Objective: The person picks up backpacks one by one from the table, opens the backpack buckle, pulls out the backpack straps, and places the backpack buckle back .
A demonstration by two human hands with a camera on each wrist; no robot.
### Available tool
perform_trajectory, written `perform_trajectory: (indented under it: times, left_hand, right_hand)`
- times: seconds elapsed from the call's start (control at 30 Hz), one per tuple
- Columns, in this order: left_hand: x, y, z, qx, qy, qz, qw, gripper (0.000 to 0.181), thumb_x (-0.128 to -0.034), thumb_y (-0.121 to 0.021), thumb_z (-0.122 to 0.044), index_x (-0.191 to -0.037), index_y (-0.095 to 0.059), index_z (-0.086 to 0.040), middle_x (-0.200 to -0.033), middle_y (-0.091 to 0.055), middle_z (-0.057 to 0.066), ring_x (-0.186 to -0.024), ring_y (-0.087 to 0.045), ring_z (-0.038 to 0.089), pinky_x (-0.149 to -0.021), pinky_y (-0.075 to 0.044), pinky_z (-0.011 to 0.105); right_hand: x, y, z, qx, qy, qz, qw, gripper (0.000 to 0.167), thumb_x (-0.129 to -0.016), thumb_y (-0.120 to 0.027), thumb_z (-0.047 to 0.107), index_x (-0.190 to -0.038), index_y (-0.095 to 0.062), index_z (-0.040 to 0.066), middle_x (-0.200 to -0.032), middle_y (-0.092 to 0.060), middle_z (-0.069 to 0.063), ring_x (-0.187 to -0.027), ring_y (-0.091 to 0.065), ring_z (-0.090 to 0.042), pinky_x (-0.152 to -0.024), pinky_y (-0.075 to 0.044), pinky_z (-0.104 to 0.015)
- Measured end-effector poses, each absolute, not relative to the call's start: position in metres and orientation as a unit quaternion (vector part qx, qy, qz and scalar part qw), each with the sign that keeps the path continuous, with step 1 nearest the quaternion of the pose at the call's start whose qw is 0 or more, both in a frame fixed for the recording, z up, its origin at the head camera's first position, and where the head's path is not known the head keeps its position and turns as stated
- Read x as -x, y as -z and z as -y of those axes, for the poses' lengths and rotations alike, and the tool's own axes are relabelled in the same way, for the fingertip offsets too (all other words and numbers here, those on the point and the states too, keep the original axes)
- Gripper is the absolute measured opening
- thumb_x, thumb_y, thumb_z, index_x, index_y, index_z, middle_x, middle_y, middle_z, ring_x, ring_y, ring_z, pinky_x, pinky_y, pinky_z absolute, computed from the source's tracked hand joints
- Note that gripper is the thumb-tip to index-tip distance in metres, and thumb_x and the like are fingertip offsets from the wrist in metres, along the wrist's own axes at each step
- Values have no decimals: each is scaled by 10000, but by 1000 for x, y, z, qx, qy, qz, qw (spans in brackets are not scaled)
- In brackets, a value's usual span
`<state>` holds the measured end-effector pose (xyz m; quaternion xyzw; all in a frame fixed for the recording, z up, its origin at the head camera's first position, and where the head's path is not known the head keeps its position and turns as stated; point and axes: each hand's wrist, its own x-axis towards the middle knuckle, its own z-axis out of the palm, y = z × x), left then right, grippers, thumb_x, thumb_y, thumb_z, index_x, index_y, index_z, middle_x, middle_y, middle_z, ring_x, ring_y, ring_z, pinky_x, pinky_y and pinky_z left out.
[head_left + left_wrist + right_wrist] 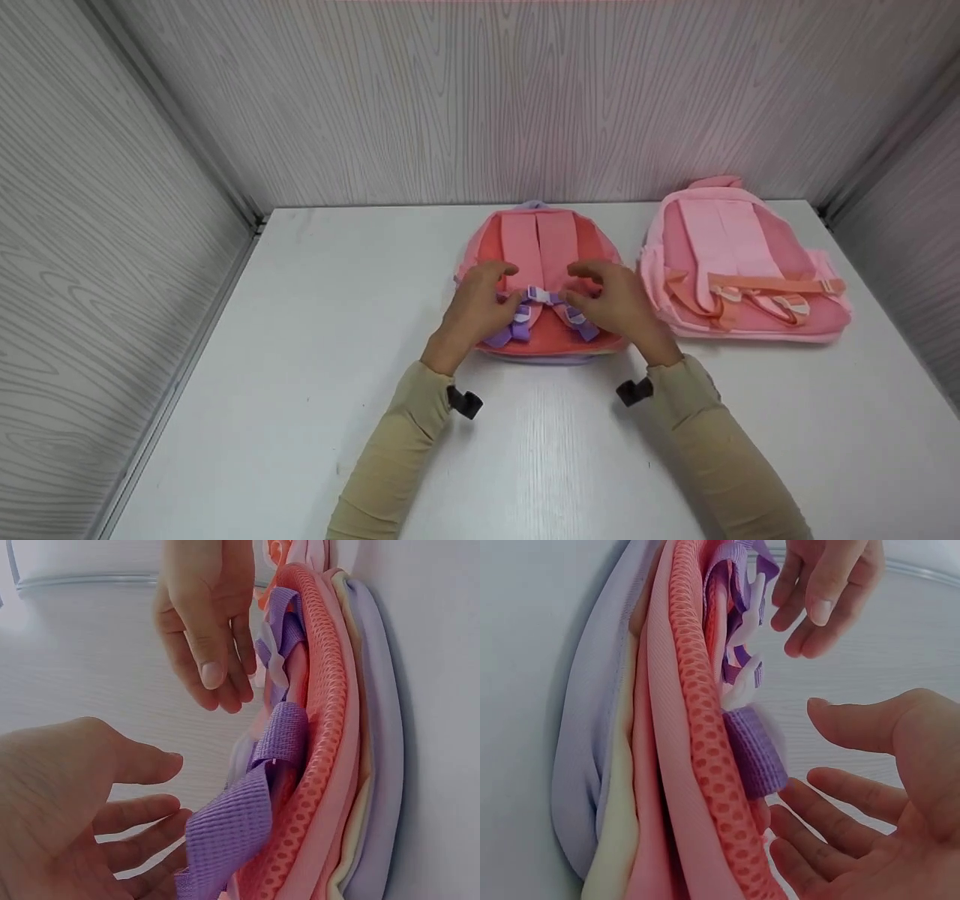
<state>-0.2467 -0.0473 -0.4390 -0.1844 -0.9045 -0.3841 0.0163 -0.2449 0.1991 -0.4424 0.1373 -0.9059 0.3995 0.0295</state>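
Note:
A small coral-pink backpack (558, 247) lies on its front on the table, with its back panel and shoulder straps facing up. Across the straps runs a purple chest strap with a white buckle (538, 295), its two halves appearing joined. My left hand (480, 300) hovers over the pack's left side, fingers loosely bent and apart. Its fingertips are close to a purple webbing strap (232, 817); whether they touch cannot be told. Over the other side is my right hand (613, 296), thumb and fingers spread, near another purple strap (754, 754). Neither hand grips anything.
To the right lies a second, light pink backpack (724, 240) with orange straps (787, 285), also back side up. Both rest on a white table (337, 315). Grey wood-grain panels (420, 105) stand at the back and sides.

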Motion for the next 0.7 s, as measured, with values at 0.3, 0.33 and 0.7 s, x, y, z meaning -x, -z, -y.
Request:
perform_trajectory:
  times: [0.3,0.33,0.7]
  left_hand:
    - [250,454,36,186,370,910,15,435,-1005,-736,-217,-1399,-646,-56,-1382,-675,111,-1295,-621,275,-1144,-502,424]
    - [251,455,35,188,363,912,18,433,-1003,-740,-220,-1393,-651,-57,-1369,-683,108,-1283,-627,271,-1138,-506,422]
    - [256,462,27,210,324,921,54,370,-1006,-725,-239,-1320,-703,-44,-1243,-731,97,-1172,-657,265,-1093,-518,426]
  right_hand:
    - [251,453,-183,-164,-387,907,39,418,-933,-826,119,-1306,-707,-28,-1276,-729,-202,-1159,-694,-370,-1076,-539,-544]
    - [251,454,-182,-168,-384,907,40,415,-928,-826,106,-1300,-707,-35,-1268,-728,-207,-1156,-693,-372,-1078,-538,-545]
    - [255,465,-171,-191,-336,921,45,341,-925,-832,112,-1238,-753,1,-1142,-724,-165,-1012,-646,-316,-982,-575,-503]
